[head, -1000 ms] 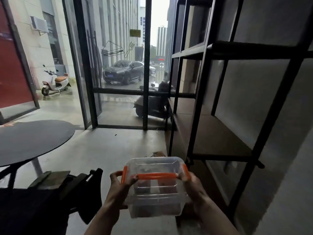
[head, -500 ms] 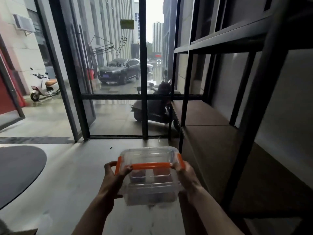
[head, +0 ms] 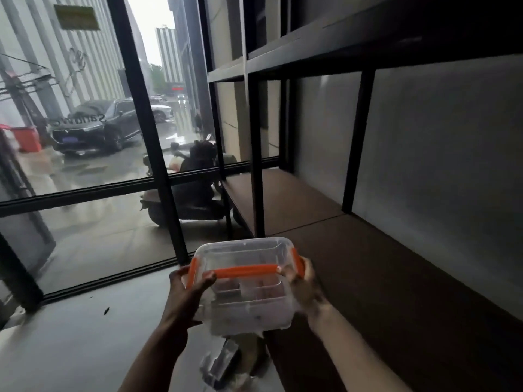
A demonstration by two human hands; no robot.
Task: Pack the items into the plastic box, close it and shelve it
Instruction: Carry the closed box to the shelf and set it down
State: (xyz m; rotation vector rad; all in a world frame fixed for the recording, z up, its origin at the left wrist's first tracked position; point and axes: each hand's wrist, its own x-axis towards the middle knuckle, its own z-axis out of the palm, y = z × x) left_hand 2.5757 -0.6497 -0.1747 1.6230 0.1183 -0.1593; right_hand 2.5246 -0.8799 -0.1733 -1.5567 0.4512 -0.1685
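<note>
I hold a clear plastic box (head: 249, 292) with an orange handle and orange side clips; its lid is on and pale items show dimly inside. My left hand (head: 188, 292) grips its left side and my right hand (head: 304, 287) grips its right side. The box hangs in the air by the front edge of the brown shelf board (head: 382, 275) of a black metal shelving unit (head: 256, 154). The box's right end sits over the board's front edge.
The shelving unit fills the right half, with a higher shelf (head: 353, 49) above and a grey wall behind. A black-framed glass wall (head: 158, 165) is to the left, with a scooter and cars outside. Some clear packaging (head: 223, 363) lies on the concrete floor below the box.
I have walked closer to the shelving unit and turned right toward it. The box, still in both hands, now sits at the lower shelf's front edge. The round table has left view.
</note>
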